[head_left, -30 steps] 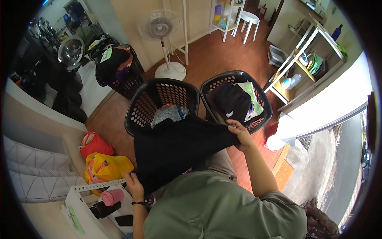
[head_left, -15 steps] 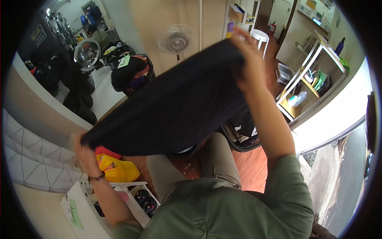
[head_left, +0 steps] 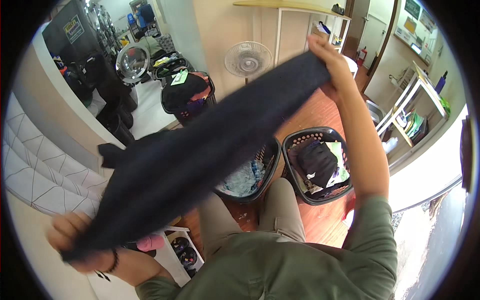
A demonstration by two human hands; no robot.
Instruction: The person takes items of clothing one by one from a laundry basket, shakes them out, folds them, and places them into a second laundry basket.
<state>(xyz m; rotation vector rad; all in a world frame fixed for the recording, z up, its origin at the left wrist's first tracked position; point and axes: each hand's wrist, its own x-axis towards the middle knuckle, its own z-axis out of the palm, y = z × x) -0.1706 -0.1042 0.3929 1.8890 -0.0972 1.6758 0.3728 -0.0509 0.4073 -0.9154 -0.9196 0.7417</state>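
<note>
A long piece of black clothing (head_left: 200, 145) is stretched slantwise in the air in front of me; I cannot tell which kind of garment. Its upper right end is gripped by my right hand (head_left: 334, 67), raised with the arm extended. Low at the left, my left hand (head_left: 75, 242) is closed on the opposite end and blurred by motion. A small flap of the cloth sticks out on its far left edge. Beneath it stands a black laundry basket (head_left: 274, 167) with pale clothes, partly covered. A second basket (head_left: 320, 201) with dark and light clothes stands beside it.
Another full basket (head_left: 212, 89) stands farther off, near a round glass machine door (head_left: 133, 62). A fan (head_left: 248, 59) stands by the wall. White shelves (head_left: 417, 92) are on the right. A white patterned cushioned surface (head_left: 45, 165) and an open drawer (head_left: 172, 254) lie at left.
My left hand has moved down and left, and my right hand slightly right and down. The black cloth now hangs narrower and longer, uncovering the baskets. The view has shifted.
</note>
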